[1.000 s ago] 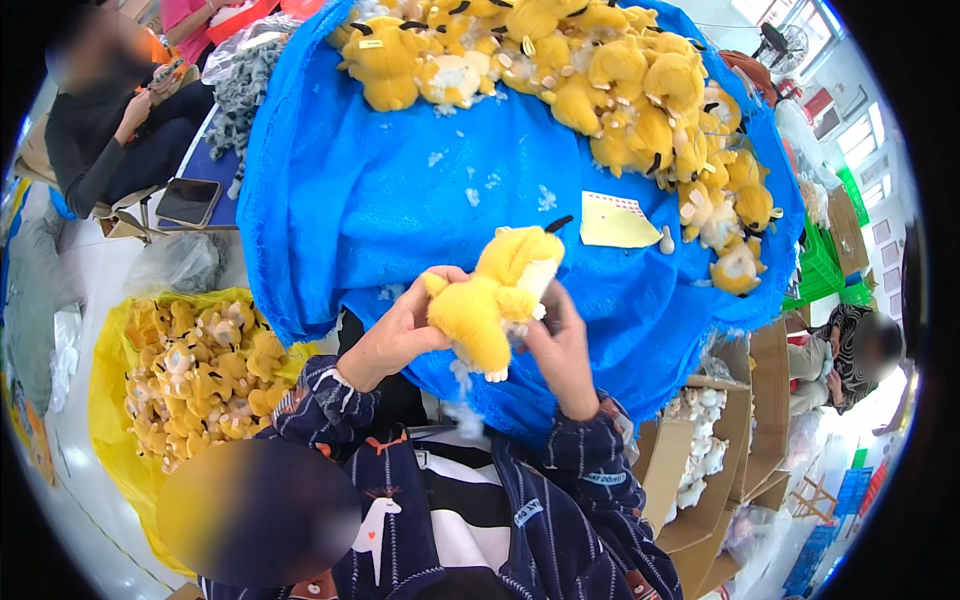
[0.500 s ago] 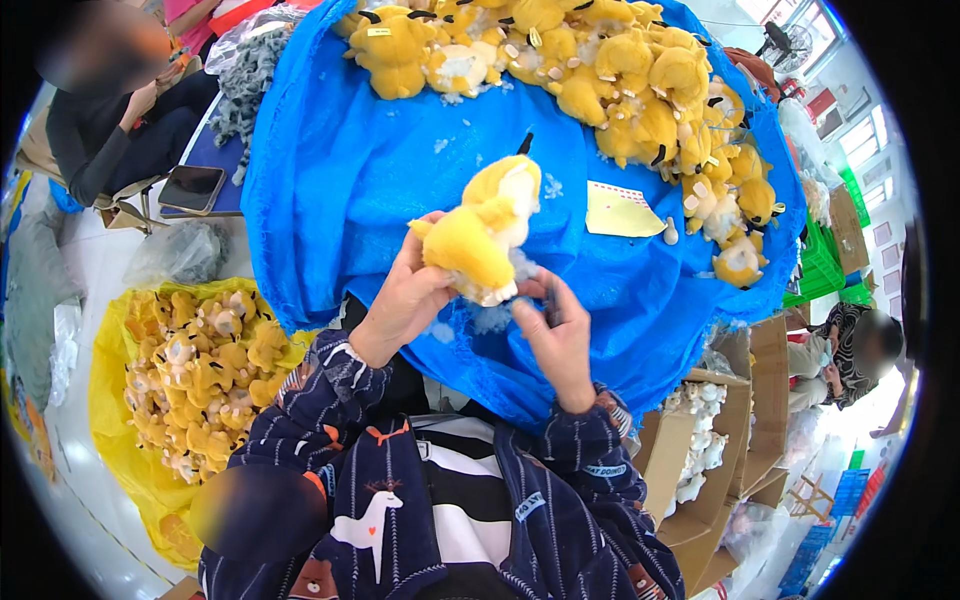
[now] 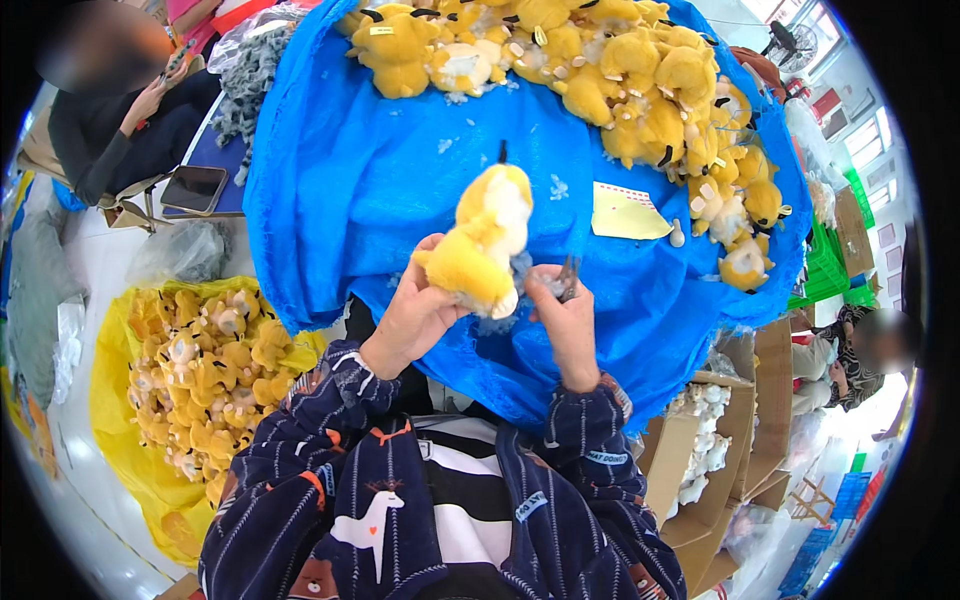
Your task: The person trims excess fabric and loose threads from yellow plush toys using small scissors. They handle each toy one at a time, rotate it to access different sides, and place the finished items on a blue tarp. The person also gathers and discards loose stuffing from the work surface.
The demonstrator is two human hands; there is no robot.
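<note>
My left hand (image 3: 415,305) is closed round the lower body of a yellow plush toy (image 3: 475,265) with a white belly and a thin black tip at its top. The toy leans over the blue cloth, and tufts of white stuffing (image 3: 500,326) show by its lower end. Just right of the toy is my right hand (image 3: 568,325), thumb and fingers pinched on a slim dark metal tool (image 3: 570,272), with grey-white fluff at the thumb. The tool's exact kind is too small to make out. The hand is apart from the toy.
Yellow plush toys (image 3: 640,75) are heaped along the far and right side of the blue cloth (image 3: 370,190). A yellow card (image 3: 627,212) lies there. More toys fill a yellow bag (image 3: 120,400) at left. Cardboard boxes (image 3: 765,400) stand at right; a seated person (image 3: 85,130) is far left.
The toy has turned more upright, its top swinging left. My right hand has drawn slightly right, away from it, and the tool now shows above the fingers.
</note>
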